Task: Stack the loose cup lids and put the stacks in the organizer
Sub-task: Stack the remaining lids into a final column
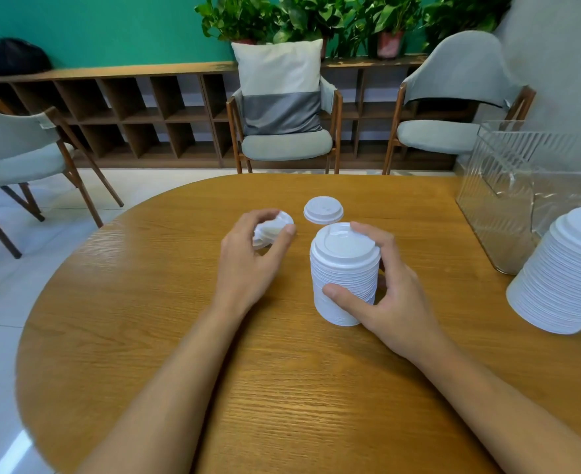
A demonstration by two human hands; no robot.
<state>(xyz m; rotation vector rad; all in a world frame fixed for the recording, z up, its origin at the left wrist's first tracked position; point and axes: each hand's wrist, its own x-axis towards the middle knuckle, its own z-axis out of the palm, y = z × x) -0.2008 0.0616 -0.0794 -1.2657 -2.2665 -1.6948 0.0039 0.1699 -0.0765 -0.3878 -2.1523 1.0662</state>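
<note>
Head view shows nearest the wooden table (282, 388), with both forearms reaching over it. The right hand (388, 295) grips an upright stack of lids (345, 268) that stands on the table, thumb on its lower side and fingers curled round its far side. The left hand (251, 261) pinches a loose lid (272, 229); it is tilted and blurred, so it may be more than one. Just beyond lies a single lid (323, 210), flat and apart from both hands. At the right edge a second stack (566, 271) stands near the clear organizer (501, 186). I judge the stacking step is in hand. Next, the pinched lid must come level over the stack and nest on it while the right hand steadies it.
</note>
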